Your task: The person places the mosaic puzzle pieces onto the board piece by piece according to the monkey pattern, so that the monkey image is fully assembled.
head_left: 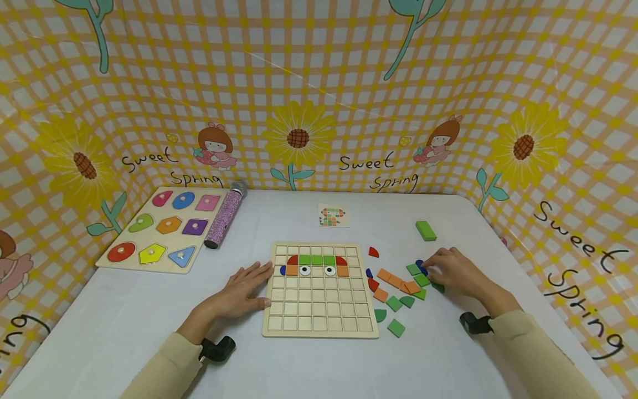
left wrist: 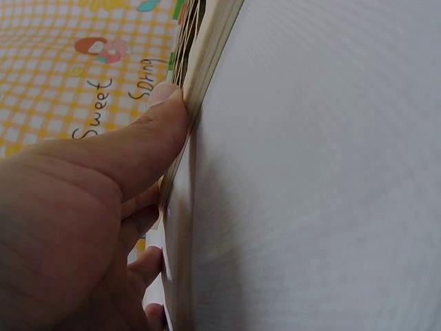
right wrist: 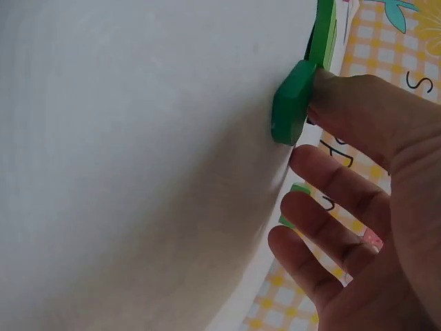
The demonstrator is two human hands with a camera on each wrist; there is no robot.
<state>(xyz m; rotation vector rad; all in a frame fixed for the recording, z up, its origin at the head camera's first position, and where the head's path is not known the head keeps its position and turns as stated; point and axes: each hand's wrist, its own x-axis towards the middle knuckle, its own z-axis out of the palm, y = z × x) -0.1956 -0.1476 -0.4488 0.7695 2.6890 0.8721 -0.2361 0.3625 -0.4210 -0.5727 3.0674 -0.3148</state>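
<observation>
A square wooden grid board (head_left: 317,327) lies at the middle of the table. Its upper rows hold red corner tiles, green squares (head_left: 317,260), orange tiles, a blue half-round tile (head_left: 283,270) and two eye tiles (head_left: 304,270). My left hand (head_left: 242,295) rests against the board's left side, fingers extended, with the thumb (left wrist: 162,131) on its edge. Over at the loose tiles, my right hand (head_left: 456,272) pinches a blue tile (head_left: 420,264) between thumb and fingertips; the index finger is hidden in the right wrist view. A dark green tile (right wrist: 293,103) lies right by that thumb.
Loose orange (head_left: 394,279), green (head_left: 396,327) and red (head_left: 374,252) tiles lie right of the board. Behind are a pattern card (head_left: 334,215) and a green block (head_left: 426,230). A shape puzzle (head_left: 169,266) and a glittery microphone (head_left: 225,216) sit at the back left.
</observation>
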